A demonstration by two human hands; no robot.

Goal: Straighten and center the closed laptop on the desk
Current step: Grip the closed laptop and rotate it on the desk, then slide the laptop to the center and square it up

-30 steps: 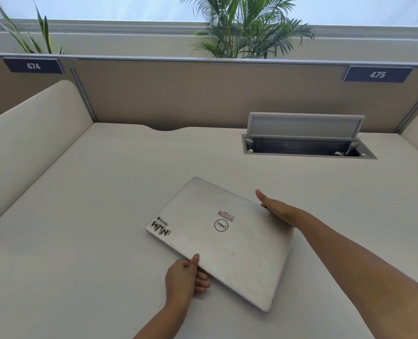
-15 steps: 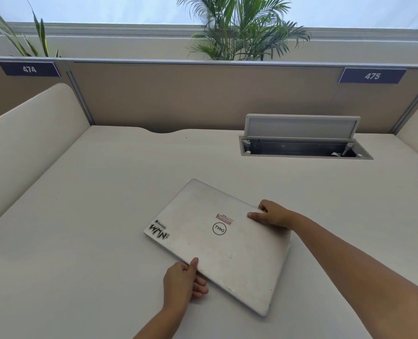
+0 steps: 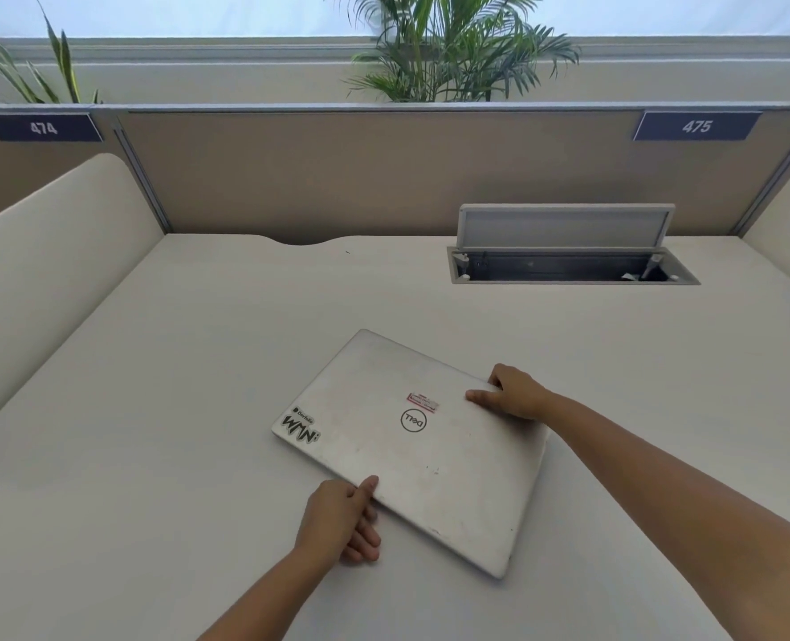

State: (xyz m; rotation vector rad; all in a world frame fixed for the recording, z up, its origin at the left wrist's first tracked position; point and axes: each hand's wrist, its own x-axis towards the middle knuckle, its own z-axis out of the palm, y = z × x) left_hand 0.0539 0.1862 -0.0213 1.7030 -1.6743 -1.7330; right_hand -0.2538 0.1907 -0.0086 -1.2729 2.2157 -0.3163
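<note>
Askew on the pale desk [image 3: 152, 409], a closed silver laptop [image 3: 411, 451] lies flat near the middle of the surface, a little toward the near edge, its long sides running diagonally instead of parallel to the desk's front and back edges. Stickers mark its lid, one at the corner pointing toward the left edge, another beside the round logo. The left hand [image 3: 340, 520] is clamped on the laptop's near long edge, thumb on the lid and fingers curled beneath or against the side. The right hand [image 3: 511, 393] holds the far long edge near its right end, thumb pressed flat on the lid and fingers wrapped over the rim. Both hands appear set to turn the machine square, a step not yet finished by the look of the angle.

Toward the back right corner an open cable hatch [image 3: 569, 266] sits sunk in the desk, its flap raised; a fabric partition [image 3: 337, 178] with numbered plates runs along the back edge, plants showing above it. The risk, as it looks from here, is uneven pressure: one hand pushing harder could overshoot the turn, or the thin edge could slip from the left fingers and scrape across the surface.
</note>
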